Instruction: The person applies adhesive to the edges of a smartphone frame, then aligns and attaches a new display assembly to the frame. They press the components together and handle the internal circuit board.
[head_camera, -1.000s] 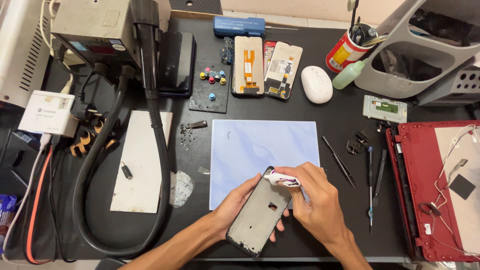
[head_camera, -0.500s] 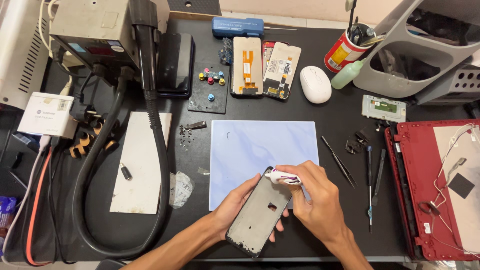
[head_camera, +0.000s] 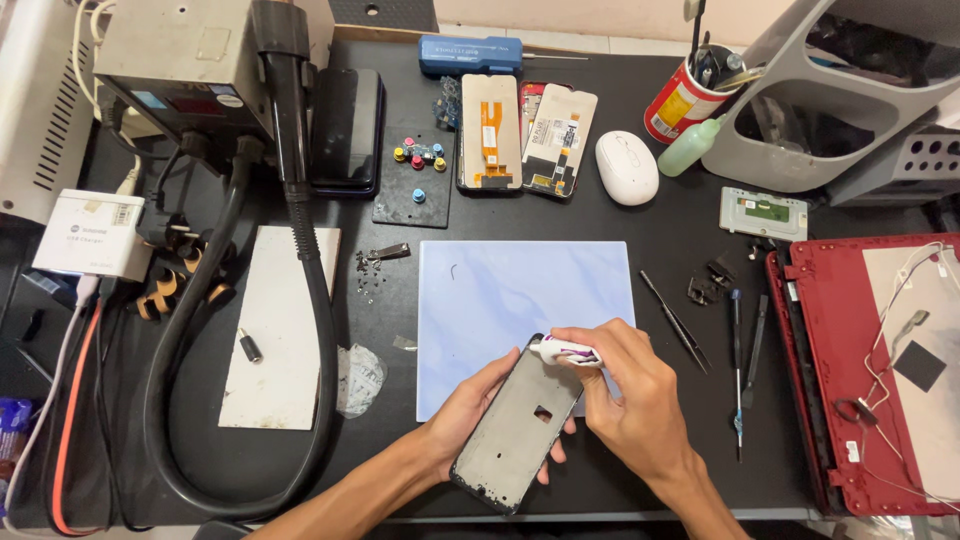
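The dark, rectangular phone frame (head_camera: 520, 425) you are working on lies tilted over the near edge of the black worktop (head_camera: 690, 250), its upper end resting on the lower right part of the pale blue marbled work mat (head_camera: 500, 290) and its lower end pointing toward the front edge. Its inner face is up: a dull grey panel with a small dark square cutout near the middle and a thin black rim all round.

Your left hand (head_camera: 470, 410) comes in from below and cradles the frame from its left side, the fingers wrapped under and around the long edge, closed on it. Your right hand (head_camera: 630, 400) arches over the upper right corner of the frame, wrist bent, fingers curled together and pinched tight on a small white tube with purple markings (head_camera: 562, 350), which lies almost level with its tip toward the left, right at the frame's top edge. Whether the tip touches the frame you cannot tell.

Just to the right of your right hand lie black tweezers (head_camera: 675, 322) and a slim blue-tipped screwdriver (head_camera: 738, 370); a red laptop shell (head_camera: 870, 370) sits at the right edge.
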